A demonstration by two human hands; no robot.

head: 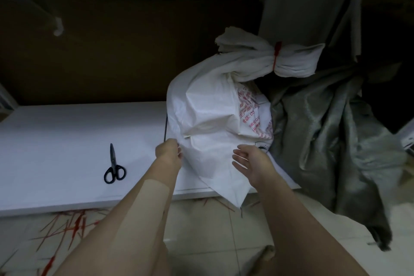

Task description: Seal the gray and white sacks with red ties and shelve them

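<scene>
The white sack (pixel 208 119) sits on the right end of the white surface (pixel 67 141), its bottom corner hanging over the front edge. Its bunched neck is cinched with a red tie (pixel 276 56). The left hand (pixel 169 152) is curled against the sack's left side and seems to pinch the fabric, though its fingertips are hidden. The right hand (pixel 251 163) is open with fingers spread, holding nothing, at the sack's front. The gray sack (pixel 324 136) slumps just right of it. Black scissors (pixel 114 167) lie on the surface; loose red ties (pixel 67 226) litter the floor.
</scene>
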